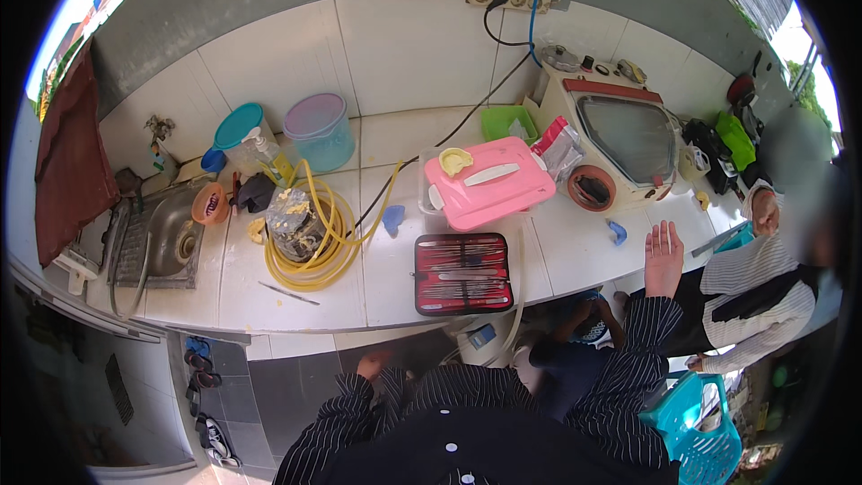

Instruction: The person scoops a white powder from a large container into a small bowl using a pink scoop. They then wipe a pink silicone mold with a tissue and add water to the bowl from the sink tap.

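My right hand [664, 260] is raised at the counter's front edge, palm showing and fingers stretched out, holding nothing. A small curved blue piece [616, 233] lies on the counter beside it. Low in front of my body is my left hand [373, 365], below the counter edge; its fingers are too unclear to read. Between the hands, an open red-lined case [462, 304] of slim metal instruments rests on the counter. Behind it stands a pink-lidded box [516, 181], with a cream-yellow moulded piece [455, 161] and a pale spatula [492, 173] on top.
A coiled yellow hose [314, 280] surrounds a rough grey block [294, 223]. Left are tubs [320, 139] and a sink [162, 242]. A cabinet with a window [628, 139] stands right. One person [745, 287] stands right; another, in dark blue [570, 364], is low beside me.
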Available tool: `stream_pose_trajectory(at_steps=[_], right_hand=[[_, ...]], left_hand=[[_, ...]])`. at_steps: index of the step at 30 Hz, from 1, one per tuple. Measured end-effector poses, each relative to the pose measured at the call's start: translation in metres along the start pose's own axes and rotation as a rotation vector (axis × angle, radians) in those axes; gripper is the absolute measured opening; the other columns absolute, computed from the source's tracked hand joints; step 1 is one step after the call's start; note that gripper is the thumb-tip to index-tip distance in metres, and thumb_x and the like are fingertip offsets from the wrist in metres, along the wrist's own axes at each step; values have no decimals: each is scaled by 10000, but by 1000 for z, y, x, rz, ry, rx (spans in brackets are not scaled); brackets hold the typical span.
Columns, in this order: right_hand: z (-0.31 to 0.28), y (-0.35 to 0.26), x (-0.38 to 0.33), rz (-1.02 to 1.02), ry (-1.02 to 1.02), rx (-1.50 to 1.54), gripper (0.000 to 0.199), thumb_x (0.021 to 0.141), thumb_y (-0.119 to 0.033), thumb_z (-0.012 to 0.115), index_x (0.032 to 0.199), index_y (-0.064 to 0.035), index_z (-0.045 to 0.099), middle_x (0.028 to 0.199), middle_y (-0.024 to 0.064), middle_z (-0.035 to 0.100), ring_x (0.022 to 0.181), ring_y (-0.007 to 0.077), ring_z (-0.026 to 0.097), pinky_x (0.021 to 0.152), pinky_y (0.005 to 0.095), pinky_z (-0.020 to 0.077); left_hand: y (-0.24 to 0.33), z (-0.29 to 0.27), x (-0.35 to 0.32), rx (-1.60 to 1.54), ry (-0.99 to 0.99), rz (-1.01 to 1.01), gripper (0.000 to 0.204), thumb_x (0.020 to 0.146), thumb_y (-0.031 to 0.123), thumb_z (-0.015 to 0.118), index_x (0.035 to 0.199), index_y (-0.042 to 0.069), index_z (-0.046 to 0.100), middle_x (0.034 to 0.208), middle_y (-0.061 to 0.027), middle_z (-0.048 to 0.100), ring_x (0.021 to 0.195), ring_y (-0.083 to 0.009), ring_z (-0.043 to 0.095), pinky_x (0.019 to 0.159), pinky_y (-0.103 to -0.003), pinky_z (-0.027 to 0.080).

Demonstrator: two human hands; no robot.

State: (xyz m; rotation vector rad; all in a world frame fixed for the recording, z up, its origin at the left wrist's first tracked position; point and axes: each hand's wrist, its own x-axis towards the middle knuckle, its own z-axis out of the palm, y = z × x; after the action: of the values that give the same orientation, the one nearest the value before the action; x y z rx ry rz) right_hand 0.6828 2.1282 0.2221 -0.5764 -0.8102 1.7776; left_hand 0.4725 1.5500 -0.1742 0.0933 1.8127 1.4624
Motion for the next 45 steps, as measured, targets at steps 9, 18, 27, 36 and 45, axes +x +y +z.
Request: stream_pose_trajectory(at_steps=[9, 18, 27, 36, 45], right_hand=[[116, 120, -31, 201, -195, -25, 390, 954, -226, 507, 1302, -51, 478, 1121, -1, 525, 919, 115, 491, 849, 275, 421], [225, 191, -124, 123, -401, -137, 286, 954, -171, 507, 1217, -59, 500, 1066, 2, 520, 859, 92, 498, 805, 254, 436], [262, 280, -260, 131, -286, -186, 284, 940, -114, 544, 1208, -36, 497, 1024, 35, 538, 776, 93, 516, 735, 247, 453], [233, 230, -276, 91, -146, -220, 279, 939, -103, 542, 1206, -31, 510, 1050, 32, 528, 791, 89, 506, 746, 237, 462], [184, 162, -222, 139, -270, -347, 251, 945, -92, 532, 1183, -13, 543, 1005, 17, 564, 765, 66, 513, 707, 208, 430]], left_hand=[[-46, -36, -119, -98, 443, -290, 357, 897, 212, 576, 1185, 1, 566, 1000, -130, 648, 750, -202, 659, 589, -299, 547], [-155, -114, -236, -89, 504, -581, 303, 872, 233, 556, 1126, 76, 612, 1060, -106, 637, 842, -226, 647, 694, -347, 537], [-149, -321, -263, -136, 474, -681, 321, 906, 276, 488, 1168, 136, 613, 1088, -61, 656, 813, -203, 658, 673, -363, 532], [0, -370, -178, -4, 153, -401, 428, 948, 390, 499, 1236, 75, 532, 931, -102, 691, 719, -128, 632, 681, -315, 516], [137, -227, -120, 287, -422, -300, 579, 942, 512, 497, 1313, 68, 466, 943, -74, 691, 732, -103, 545, 665, -279, 467]])
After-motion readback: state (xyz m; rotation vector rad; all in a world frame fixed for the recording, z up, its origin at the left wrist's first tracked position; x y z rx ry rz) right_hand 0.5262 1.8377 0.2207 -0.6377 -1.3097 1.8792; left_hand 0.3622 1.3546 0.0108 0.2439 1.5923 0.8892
